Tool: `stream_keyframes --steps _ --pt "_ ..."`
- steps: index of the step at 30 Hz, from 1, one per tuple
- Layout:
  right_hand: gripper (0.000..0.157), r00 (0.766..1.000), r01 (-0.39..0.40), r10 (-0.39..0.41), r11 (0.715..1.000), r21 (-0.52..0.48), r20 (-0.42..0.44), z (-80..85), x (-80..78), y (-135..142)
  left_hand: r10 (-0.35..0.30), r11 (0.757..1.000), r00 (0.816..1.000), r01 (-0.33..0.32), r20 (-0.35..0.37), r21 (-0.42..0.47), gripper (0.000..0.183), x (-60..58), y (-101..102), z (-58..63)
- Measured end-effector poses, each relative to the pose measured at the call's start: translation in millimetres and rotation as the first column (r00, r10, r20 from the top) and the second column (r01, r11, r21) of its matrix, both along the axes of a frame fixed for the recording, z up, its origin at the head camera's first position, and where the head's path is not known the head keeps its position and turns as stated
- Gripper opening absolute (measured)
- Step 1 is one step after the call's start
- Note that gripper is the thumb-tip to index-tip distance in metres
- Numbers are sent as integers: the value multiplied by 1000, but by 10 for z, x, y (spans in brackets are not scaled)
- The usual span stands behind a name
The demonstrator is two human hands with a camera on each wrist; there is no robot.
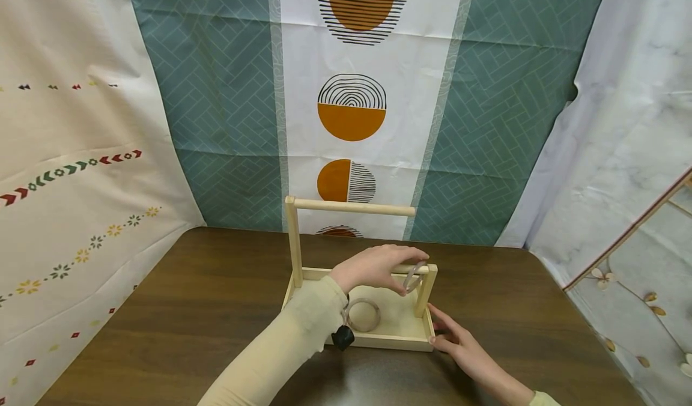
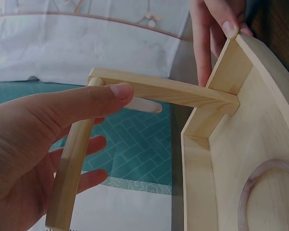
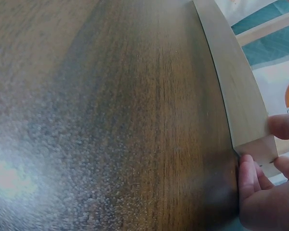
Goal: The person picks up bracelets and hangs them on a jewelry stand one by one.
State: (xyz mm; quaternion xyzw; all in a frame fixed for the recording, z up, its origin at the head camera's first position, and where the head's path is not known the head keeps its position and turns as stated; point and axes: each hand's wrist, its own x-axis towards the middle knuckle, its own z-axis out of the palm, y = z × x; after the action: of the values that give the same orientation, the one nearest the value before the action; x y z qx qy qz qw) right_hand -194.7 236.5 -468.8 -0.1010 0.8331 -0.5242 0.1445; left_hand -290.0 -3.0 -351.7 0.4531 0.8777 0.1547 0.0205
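A pale, translucent bangle (image 1: pixel 407 280) is pinched between the thumb and fingers of my left hand (image 1: pixel 378 268). It overlaps the lower rod near the short post (image 1: pixel 426 292) of a wooden stand; in the left wrist view the bangle (image 2: pixel 145 105) shows nearly edge-on behind the thumb, by the rod (image 2: pixel 70 178). A second bangle (image 1: pixel 363 330) lies flat in the stand's shallow tray (image 1: pixel 378 342), under my left wrist. My right hand (image 1: pixel 454 340) grips the tray's front right corner, thumb on the rim, as the right wrist view also shows.
A taller post (image 1: pixel 294 244) at the tray's left carries a long upper rod (image 1: pixel 354 206) above my left hand. Brown wooden table (image 1: pixel 162 310) extends around the stand. Patterned cloth (image 1: pixel 227 93) hangs behind it. A black wrist device (image 1: pixel 343 337) hangs over the tray's front edge.
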Motion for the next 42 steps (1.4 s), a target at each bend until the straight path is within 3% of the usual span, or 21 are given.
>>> stream_keyframes --steps 7,42 --pt "72 1000 3 -3 1000 -4 -8 11 10 -1 -3 1000 1000 3 21 12 77 -4 -81 23" --pt "73 1000 -11 11 1000 -14 -3 6 19 12 17 998 994 -23 112 50 69 -58 -581 -83"
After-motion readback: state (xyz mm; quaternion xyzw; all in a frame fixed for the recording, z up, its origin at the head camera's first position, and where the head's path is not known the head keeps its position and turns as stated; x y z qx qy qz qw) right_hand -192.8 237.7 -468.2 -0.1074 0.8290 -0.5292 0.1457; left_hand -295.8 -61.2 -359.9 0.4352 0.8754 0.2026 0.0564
